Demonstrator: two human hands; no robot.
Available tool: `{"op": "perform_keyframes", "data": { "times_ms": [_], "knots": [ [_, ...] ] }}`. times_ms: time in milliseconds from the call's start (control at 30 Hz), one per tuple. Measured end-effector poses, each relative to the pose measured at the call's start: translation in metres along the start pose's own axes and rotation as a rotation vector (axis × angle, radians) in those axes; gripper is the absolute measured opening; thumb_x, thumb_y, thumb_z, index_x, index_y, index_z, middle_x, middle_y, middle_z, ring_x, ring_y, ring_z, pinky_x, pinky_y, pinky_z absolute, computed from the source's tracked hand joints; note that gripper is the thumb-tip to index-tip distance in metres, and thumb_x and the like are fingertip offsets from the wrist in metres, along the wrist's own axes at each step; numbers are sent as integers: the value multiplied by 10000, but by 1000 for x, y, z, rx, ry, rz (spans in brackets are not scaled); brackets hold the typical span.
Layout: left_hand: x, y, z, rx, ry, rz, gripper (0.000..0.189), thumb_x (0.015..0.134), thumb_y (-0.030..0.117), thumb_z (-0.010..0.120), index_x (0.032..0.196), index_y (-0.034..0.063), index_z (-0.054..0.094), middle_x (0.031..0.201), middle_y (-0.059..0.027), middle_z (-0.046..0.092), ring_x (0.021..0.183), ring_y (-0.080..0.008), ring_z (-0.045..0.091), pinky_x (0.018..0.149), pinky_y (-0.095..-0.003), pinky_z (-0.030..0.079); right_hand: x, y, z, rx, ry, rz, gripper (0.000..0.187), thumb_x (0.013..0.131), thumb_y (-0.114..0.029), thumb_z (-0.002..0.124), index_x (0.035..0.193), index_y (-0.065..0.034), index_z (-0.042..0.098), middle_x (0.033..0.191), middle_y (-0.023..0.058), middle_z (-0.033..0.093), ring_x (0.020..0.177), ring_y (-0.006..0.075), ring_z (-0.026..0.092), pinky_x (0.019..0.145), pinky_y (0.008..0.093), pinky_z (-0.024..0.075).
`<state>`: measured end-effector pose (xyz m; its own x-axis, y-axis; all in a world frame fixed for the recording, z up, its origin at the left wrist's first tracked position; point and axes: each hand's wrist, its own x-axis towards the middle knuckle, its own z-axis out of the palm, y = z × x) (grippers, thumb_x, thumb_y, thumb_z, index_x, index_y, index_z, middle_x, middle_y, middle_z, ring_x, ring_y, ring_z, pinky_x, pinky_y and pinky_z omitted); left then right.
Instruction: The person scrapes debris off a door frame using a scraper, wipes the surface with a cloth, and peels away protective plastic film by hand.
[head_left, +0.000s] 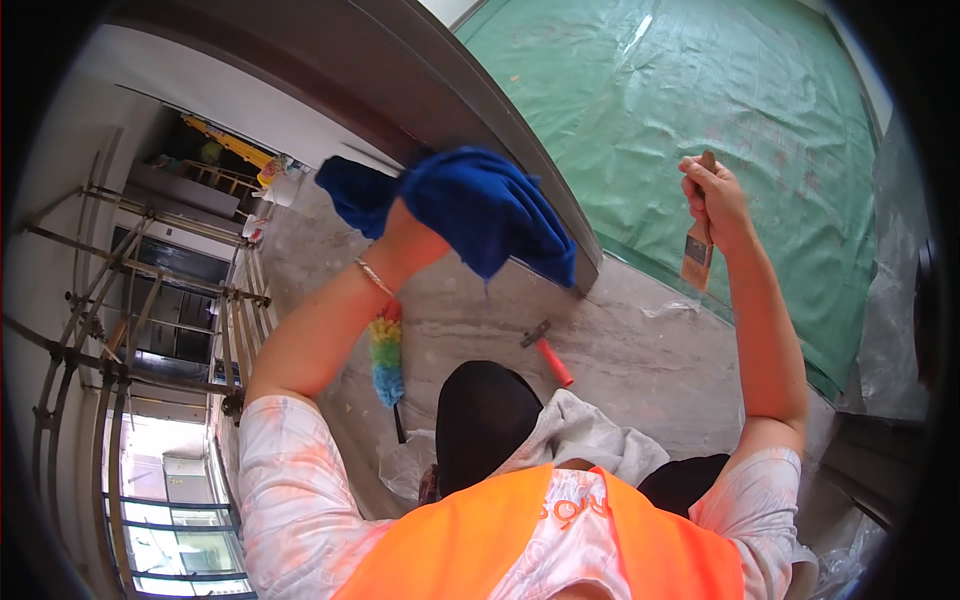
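A blue cloth is bunched under my left hand, which presses it against the dark brown frame. The fingers of that hand are hidden by the cloth. At the right, my right hand grips the wooden handle of a flat paintbrush, its bristles pointing down toward me. Behind that hand lies green protective sheeting. On the floor between my arms is a hammer with a red handle. A rainbow-coloured duster lies below my left wrist.
Metal scaffolding stands along the left side. White buckets sit on the floor farther back, near a yellow ladder-like object. A whitish cloth rests by my knees. Clear plastic film hangs or lies at the right edge.
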<state>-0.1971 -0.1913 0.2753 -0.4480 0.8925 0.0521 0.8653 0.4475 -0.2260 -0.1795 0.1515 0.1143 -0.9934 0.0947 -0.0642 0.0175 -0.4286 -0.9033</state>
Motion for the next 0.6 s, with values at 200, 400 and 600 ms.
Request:
{"op": "perform_keyframes", "data": {
  "times_ms": [200,400,600],
  "knots": [
    [-8,-11,-33,603,409,-83,71,726,177,620,740,117,585,761,-67,582,729,-263,574,658,-371,462,-16,-2,21,-104,-121,34,159,874,-228,557,852,-71,540,626,-16,488,469,33,374,410,194,305],
    [6,-7,-47,647,478,-223,53,698,152,606,686,116,568,695,-64,565,697,-263,563,629,-364,450,-13,2,-7,-188,19,32,149,891,-229,528,875,-82,543,632,-25,479,474,29,372,417,186,298],
    [2,11,42,229,198,-113,13,673,131,551,677,126,540,697,-81,542,693,-266,553,650,-363,430,-14,10,31,-167,-117,41,145,884,-214,535,849,-73,543,620,-18,485,463,32,373,409,194,302]
  ]
}}
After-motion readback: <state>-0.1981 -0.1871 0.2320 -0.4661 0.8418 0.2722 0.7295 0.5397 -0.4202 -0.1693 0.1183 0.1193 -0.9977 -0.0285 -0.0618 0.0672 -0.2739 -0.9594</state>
